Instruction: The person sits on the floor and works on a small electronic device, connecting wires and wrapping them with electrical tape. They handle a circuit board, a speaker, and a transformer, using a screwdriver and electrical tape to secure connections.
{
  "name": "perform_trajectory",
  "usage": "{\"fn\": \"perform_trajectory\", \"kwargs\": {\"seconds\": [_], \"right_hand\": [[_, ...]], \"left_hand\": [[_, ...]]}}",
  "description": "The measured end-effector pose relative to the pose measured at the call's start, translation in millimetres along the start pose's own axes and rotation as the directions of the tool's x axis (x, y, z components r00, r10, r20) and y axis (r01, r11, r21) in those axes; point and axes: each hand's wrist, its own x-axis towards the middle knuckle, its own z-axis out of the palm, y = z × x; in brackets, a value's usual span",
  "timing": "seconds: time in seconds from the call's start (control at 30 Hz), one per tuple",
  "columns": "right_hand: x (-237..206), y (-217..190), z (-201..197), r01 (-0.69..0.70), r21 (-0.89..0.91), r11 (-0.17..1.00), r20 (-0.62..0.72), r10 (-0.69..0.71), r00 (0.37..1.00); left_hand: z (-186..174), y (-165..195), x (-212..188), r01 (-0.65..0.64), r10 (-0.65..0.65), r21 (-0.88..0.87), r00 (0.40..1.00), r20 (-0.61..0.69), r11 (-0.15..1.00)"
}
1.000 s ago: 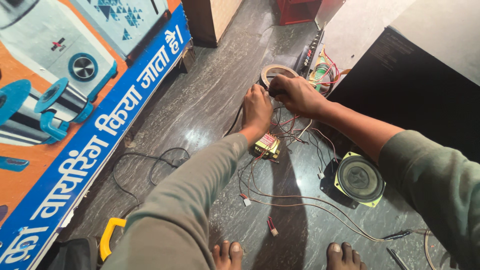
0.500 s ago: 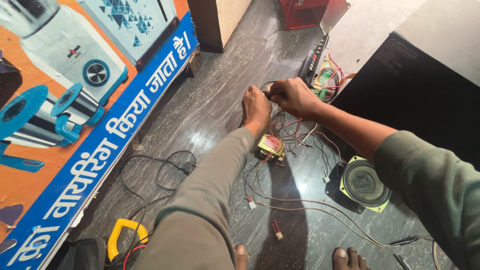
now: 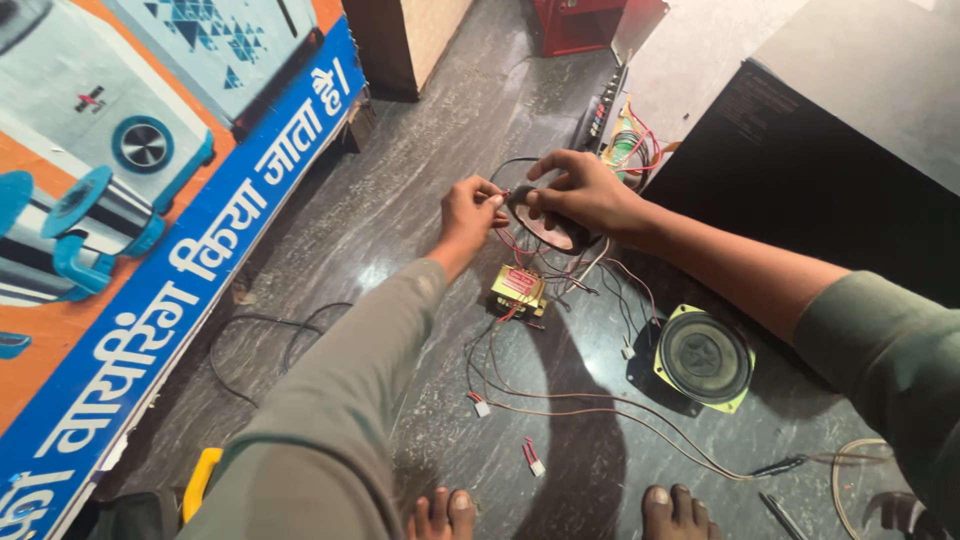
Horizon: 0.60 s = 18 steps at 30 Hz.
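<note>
Gripping the tape roll firmly, right hand steadies it while left hand pinches its edge; best keep it clear of the wires.

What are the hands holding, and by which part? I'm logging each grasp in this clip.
The right hand grips a roll of tape by its rim; the left hand pinches at its edge.

A dark grey stone floor is carrying a small yellow transformer, with a round speaker lying to its right, loose wires trailing below it, and a black cable looping to its left.
</note>
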Motion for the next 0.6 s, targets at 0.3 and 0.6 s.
{"fn": "perform_trajectory", "kwargs": {"seconds": [0.3,0.6], "right_hand": [[41,-25,-10,-0.243,0.181,0.953,0.138,0.220,0.966],[84,2,-14,-0.357,0.595,0.720,-0.031,0.464,0.885]], "left_hand": [[10,4,-13,-0.278,0.277,0.127,0.960,0.030,0.952],[15,13,-27,-0.213,0.214,-0.037,0.977,0.007,0.976]]}}
